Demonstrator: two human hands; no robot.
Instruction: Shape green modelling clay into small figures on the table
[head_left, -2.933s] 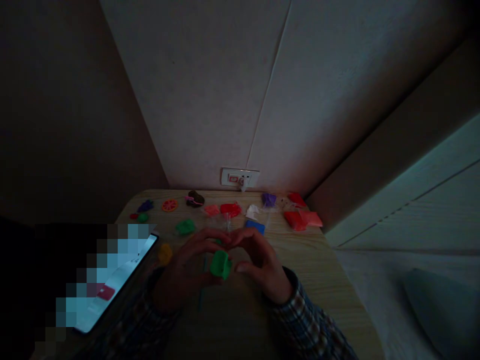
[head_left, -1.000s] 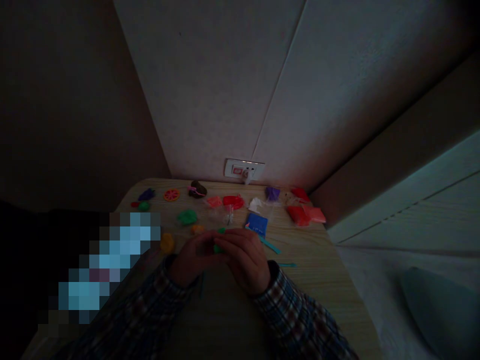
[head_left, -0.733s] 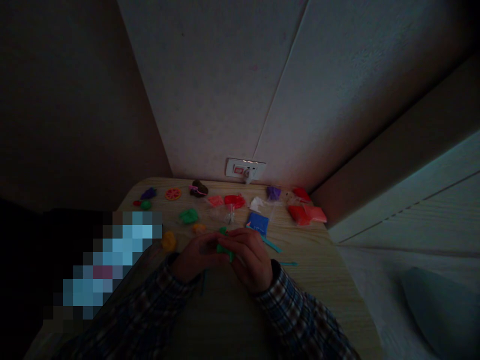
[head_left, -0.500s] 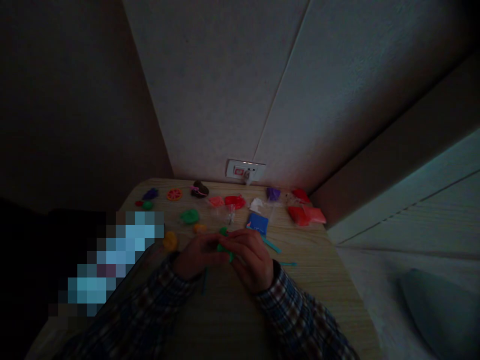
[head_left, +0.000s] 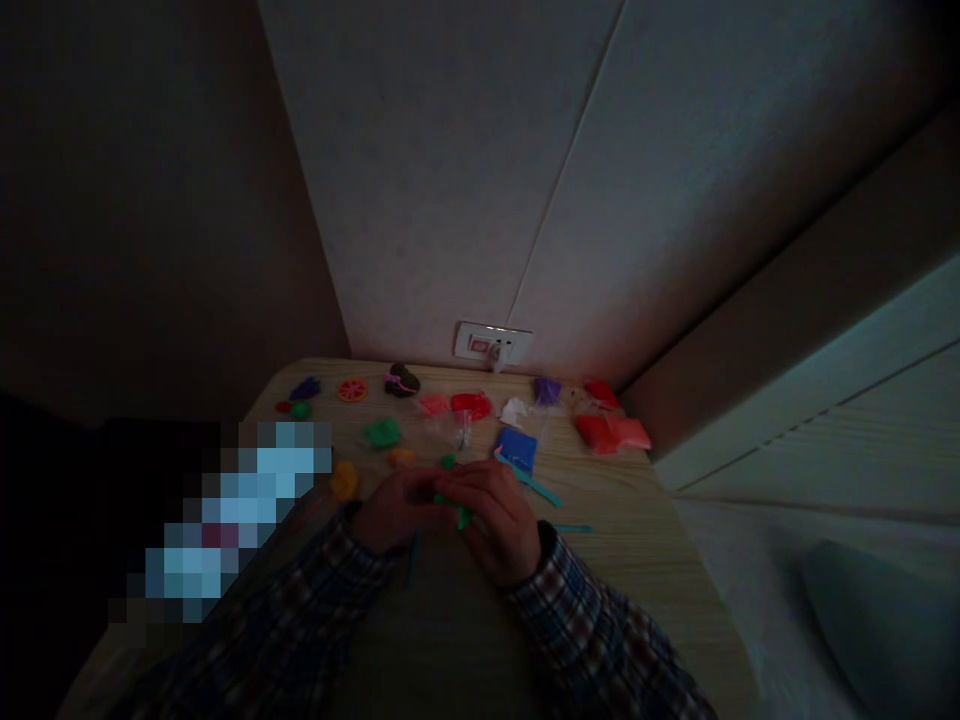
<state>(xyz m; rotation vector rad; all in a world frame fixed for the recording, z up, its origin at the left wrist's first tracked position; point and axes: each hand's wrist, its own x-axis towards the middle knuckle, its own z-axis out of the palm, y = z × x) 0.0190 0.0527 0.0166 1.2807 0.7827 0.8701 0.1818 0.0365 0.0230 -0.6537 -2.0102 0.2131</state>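
Observation:
The room is dim. My left hand (head_left: 394, 510) and my right hand (head_left: 499, 520) meet over the wooden table (head_left: 637, 580), fingers curled and pinching a small green clay piece (head_left: 452, 500) between them. Only a sliver of the clay shows between the fingertips. Both sleeves are plaid. A thin teal stick (head_left: 410, 565) lies under my left wrist.
Clay lumps and bags lie across the table's far half: a blue bag (head_left: 516, 448), red bags (head_left: 607, 432), green lump (head_left: 382, 433), yellow lump (head_left: 344, 481), orange disc (head_left: 352, 390), dark figure (head_left: 403, 379). Teal tools (head_left: 536, 486) lie right of my hands. A wall socket (head_left: 491, 345) is behind. A blurred lit screen (head_left: 232, 510) is at left.
The broad green piece held open between my hands 2.9 s ago is now squeezed small between my fingertips. My hands have drawn together; over the last second they hardly move.

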